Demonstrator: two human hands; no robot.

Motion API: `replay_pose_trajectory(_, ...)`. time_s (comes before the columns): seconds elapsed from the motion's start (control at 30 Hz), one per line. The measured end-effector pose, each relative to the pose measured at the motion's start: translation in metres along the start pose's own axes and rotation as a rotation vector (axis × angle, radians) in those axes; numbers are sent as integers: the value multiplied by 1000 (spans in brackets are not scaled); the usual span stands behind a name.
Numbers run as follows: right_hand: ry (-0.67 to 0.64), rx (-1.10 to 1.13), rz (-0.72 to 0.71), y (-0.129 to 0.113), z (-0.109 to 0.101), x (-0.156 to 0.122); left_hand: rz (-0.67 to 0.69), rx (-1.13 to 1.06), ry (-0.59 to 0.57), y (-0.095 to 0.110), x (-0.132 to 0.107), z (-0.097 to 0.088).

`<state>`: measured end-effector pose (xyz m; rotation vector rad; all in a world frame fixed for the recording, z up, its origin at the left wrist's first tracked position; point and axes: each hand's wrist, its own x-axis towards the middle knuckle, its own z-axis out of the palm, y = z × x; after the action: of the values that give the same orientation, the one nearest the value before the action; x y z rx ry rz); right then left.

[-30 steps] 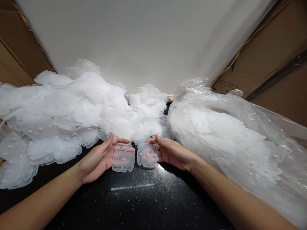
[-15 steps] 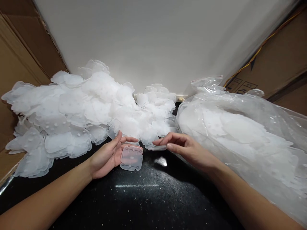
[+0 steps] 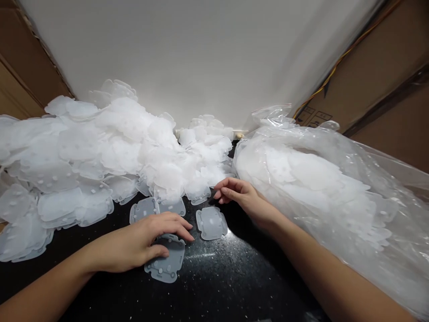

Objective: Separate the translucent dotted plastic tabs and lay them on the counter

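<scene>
- In the lower center of the frame, a speckled black tabletop (image 3: 234,286) is catching a streak of light.
- Just left of the lower center, a translucent plastic front plate (image 3: 167,266) is lying partly under the left hand (image 3: 147,237), its small knobs and slots showing.
- The left hand is reaching in from the lower left, palm down, its thumb parted from loosely extended fingers; the thumb is crossing over the front plate, though whether it is pressing or gripping cannot be told.
- At center, a middle plate (image 3: 212,222) is lying alone on the black surface, between the two hands and apart from both.
- Behind the left hand, a pair of plates (image 3: 143,208) is sitting side by side, partly hidden by that hand.
- Right of center, the right hand (image 3: 243,197) is hovering half open near the pile's front edge, fingers loosely curling, with nothing showing in its grasp.
- On the right of the frame, a clear plastic bag (image 3: 315,179) is spilling over with folds, bulging with similar plates.
- From the left edge to the center, a heaped pile (image 3: 110,143) of whitish plates is leaning toward a pale wall (image 3: 201,53).
- Brown cardboard (image 3: 375,80) is standing at the upper right, a yellow cord (image 3: 335,68) running along its edge.
</scene>
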<state>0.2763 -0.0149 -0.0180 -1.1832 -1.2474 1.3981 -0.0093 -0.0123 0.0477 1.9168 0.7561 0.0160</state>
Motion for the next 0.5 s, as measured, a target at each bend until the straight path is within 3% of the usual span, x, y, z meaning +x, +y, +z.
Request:
replay_pose_trajectory(0.13,-42,-127,-14,-3,2,-1,-55,70,9,-2,1,0)
replay_pose_trajectory(0.3,-140,-384,-49,-13,11,-10,-129,45,101,2,1,2)
replay_pose_trajectory(0.5,-122,-303,-48,-6,10,-9,-161,-115,210,-7,10,-1)
